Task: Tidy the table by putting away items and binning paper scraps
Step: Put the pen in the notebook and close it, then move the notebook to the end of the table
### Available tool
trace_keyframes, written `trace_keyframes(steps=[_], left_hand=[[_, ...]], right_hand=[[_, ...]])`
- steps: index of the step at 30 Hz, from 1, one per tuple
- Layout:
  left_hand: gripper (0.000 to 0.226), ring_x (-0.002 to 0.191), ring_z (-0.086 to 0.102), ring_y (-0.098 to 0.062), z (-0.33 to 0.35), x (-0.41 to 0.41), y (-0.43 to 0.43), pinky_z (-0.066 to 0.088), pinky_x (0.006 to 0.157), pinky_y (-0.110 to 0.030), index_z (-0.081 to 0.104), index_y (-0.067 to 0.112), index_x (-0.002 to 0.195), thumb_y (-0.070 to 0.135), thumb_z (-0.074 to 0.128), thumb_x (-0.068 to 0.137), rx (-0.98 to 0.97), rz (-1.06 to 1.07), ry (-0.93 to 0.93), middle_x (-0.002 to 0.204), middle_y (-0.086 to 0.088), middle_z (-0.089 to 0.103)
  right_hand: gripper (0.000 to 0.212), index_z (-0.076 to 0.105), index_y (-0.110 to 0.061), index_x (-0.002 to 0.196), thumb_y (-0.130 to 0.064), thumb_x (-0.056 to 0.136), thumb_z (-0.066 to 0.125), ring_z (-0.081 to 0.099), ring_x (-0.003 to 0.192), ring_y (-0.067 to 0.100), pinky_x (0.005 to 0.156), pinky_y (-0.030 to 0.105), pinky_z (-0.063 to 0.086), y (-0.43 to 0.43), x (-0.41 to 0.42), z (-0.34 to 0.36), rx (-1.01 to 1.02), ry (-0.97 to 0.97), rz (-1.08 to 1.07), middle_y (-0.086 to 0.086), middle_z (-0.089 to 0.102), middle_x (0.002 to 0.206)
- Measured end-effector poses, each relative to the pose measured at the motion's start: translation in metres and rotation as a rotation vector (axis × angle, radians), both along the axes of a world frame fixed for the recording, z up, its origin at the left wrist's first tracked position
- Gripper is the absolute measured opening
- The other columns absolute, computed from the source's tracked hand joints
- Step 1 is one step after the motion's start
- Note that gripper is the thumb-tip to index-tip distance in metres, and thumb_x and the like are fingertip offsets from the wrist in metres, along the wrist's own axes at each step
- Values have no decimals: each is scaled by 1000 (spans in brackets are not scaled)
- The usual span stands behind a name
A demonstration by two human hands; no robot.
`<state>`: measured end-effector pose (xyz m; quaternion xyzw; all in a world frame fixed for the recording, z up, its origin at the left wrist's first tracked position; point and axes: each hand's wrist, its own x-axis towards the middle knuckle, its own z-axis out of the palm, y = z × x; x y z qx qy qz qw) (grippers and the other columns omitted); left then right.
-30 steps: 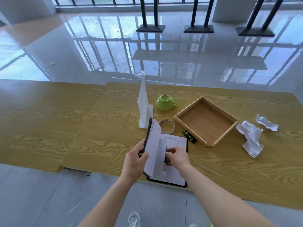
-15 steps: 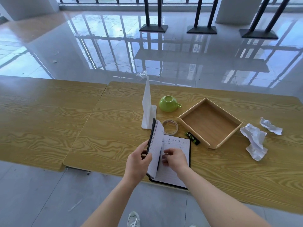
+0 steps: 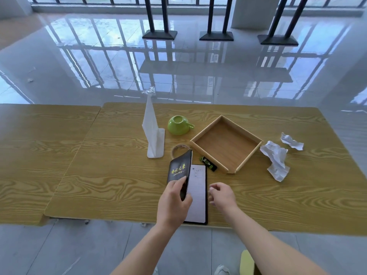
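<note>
A black notebook with yellow lettering lies at the table's near edge, half folded over its white pages. My left hand grips its front cover and tilts it down toward the pages. My right hand hovers just right of the notebook, fingers loosely curled, holding nothing. Two crumpled paper scraps lie at the right: a large one and a small one. An empty wooden tray sits in the middle.
A green cup lies on its side behind a tape roll. A tall white paper stand rises left of the cup. A small black and green stick lies by the tray. The wooden table has a near edge close to my hands.
The cover has swung from upright down toward the pages, showing its lettered face. My right hand has come out from the pages and moved right, off the notebook.
</note>
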<state>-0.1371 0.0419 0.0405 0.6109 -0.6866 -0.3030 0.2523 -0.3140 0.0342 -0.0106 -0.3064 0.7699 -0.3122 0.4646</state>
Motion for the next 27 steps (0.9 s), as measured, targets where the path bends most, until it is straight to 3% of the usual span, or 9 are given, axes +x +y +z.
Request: trace_keyframes(steps=[6,10,13,15,18,20,22,27], left_hand=[[52,118,48,-18,-20,-33,6,45,93,-33,48,25,140,37,57,90,14,-81,-198,122,4,54],[51,143,24,-21,-40,-42,13,23,116,-53,47,36,138,57,33,94,104,-168,-399,147,5,41],[50,150,2,-27,-54,-30,20,4,115,-65,33,41,145,53,30,96,101,-306,-562,161,5,20],[53,150,-7,-30,-59,-21,21,0,113,-68,22,42,148,52,31,97,83,-405,-642,164,4,9],[47,151,-2,-27,-57,-13,17,6,115,-64,31,43,144,48,37,98,74,-410,-585,163,6,15],[42,149,13,-24,-51,-6,11,21,117,-55,47,37,137,45,44,96,45,-333,-508,156,2,30],[41,142,28,-25,-48,6,3,39,108,-44,55,28,133,41,53,94,7,-238,-468,148,-5,41],[50,131,38,-24,-49,25,-11,44,101,-34,45,32,141,36,59,94,153,-114,-366,145,-9,36]], right_hand=[[29,65,-11,83,-29,100,50,63,67,21,64,38,61,-6,-11,-1,23,-144,-113,12,69,89],[38,68,-12,84,-43,97,51,68,77,23,68,40,62,-6,-14,-3,42,-166,-85,8,71,88],[33,69,-14,104,-43,92,60,67,93,24,82,46,60,-3,-9,-6,55,-131,18,6,70,104],[45,60,-13,123,-37,87,68,63,102,22,90,43,56,-3,-5,-6,64,2,126,5,66,114],[48,60,-13,124,-33,83,72,60,108,22,92,37,51,-5,2,-5,74,247,268,4,66,119],[47,60,-14,125,-32,83,72,59,111,23,91,32,48,-6,6,-4,71,351,314,5,64,122],[48,58,-14,127,-30,84,72,57,114,24,91,32,46,-7,8,-4,72,411,329,5,62,124],[42,55,-10,128,-27,91,66,57,111,27,91,35,47,-6,20,-2,86,535,375,8,56,124]])
